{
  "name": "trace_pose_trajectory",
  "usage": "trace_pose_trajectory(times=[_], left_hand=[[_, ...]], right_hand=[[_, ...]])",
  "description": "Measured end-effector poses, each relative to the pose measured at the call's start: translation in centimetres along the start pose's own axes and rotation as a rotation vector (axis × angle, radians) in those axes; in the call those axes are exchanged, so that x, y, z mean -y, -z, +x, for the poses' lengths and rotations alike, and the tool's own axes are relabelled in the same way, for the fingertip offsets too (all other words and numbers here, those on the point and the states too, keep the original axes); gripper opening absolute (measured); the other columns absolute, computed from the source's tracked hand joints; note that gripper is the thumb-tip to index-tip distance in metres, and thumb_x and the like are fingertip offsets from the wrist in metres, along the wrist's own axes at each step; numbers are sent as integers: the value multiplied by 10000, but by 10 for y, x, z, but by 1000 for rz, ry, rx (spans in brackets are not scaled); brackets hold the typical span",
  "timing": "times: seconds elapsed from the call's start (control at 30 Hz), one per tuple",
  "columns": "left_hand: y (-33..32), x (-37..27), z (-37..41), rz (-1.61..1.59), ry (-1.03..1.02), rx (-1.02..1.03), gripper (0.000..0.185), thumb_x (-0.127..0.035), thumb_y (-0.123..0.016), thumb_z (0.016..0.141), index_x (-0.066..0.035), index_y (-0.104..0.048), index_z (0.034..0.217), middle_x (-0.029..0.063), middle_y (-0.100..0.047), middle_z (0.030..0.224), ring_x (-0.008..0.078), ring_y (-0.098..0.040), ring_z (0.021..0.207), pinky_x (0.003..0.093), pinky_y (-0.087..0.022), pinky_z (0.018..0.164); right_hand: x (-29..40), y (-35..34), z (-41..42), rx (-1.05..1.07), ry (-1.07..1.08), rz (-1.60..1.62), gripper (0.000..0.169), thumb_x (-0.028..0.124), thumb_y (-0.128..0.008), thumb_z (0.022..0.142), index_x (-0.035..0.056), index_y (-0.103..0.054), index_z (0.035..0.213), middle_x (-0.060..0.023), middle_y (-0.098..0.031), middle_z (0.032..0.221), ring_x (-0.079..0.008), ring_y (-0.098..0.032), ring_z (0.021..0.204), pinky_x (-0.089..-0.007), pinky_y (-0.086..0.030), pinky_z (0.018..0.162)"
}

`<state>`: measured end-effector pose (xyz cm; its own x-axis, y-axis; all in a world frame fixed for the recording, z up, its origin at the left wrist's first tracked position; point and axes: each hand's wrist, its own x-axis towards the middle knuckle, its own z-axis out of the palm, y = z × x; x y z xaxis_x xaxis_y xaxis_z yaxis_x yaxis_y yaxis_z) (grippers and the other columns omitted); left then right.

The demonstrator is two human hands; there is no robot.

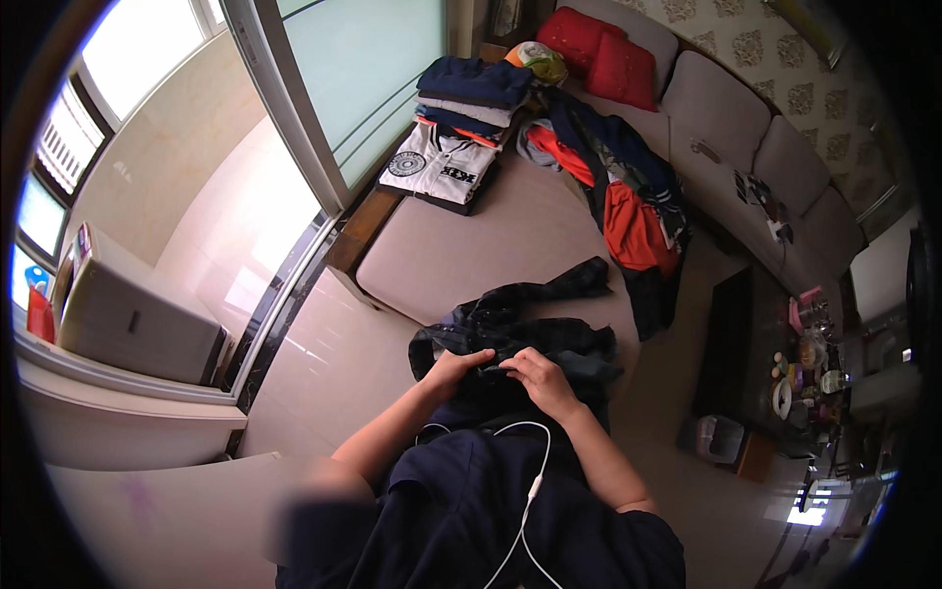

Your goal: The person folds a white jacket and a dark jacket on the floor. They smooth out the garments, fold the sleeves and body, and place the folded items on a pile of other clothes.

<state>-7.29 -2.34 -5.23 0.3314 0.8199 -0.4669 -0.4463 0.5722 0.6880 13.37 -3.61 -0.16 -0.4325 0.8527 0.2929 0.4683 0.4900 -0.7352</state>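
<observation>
A dark plaid shirt point(544, 331) lies loosely spread over the near end of the sofa seat, with one sleeve stretched toward the right. My left hand point(452, 368) grips its near edge, thumb on top. Just to the right, my right hand point(541, 377) pinches the same edge between thumb and fingers. Only a small gap separates the two hands. What the fingertips hold there, cloth or a button, is too small to tell. The shirt's lower part hangs toward my body.
On the sofa seat point(486, 235), a folded white jacket point(441, 166) lies before a stack of folded clothes point(475, 88). Loose red and dark clothes point(636, 221) drape over the right edge. A white earphone cable point(535, 486) hangs at my chest. A dark low table point(725, 346) stands right.
</observation>
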Motion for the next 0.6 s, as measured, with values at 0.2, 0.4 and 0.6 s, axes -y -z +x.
trace_pose_trajectory(times=[0.2,0.4,0.6], left_hand=[[-13,3,-5,52,-80,55,251,-87,-738,835,-34,-658,1067,15,-671,994,120,-626,886,274,-511,791],[-21,4,-4,147,-177,57,246,-102,-740,840,-34,-656,1061,-8,-654,971,93,-592,862,252,-484,785],[-23,8,-3,136,-215,49,218,-133,-725,866,-34,-663,1050,-18,-650,966,84,-586,864,249,-483,772]], right_hand=[[-7,0,-1,-155,-125,59,166,12,-731,775,30,-646,917,-100,-653,866,-268,-650,765,-330,-515,669],[-9,2,-1,-167,-98,43,136,25,-727,781,33,-642,887,-109,-650,845,-295,-647,776,-347,-513,662],[-11,4,-1,-173,-173,23,150,40,-743,772,25,-624,861,-111,-651,821,-291,-644,739,-344,-504,635]])
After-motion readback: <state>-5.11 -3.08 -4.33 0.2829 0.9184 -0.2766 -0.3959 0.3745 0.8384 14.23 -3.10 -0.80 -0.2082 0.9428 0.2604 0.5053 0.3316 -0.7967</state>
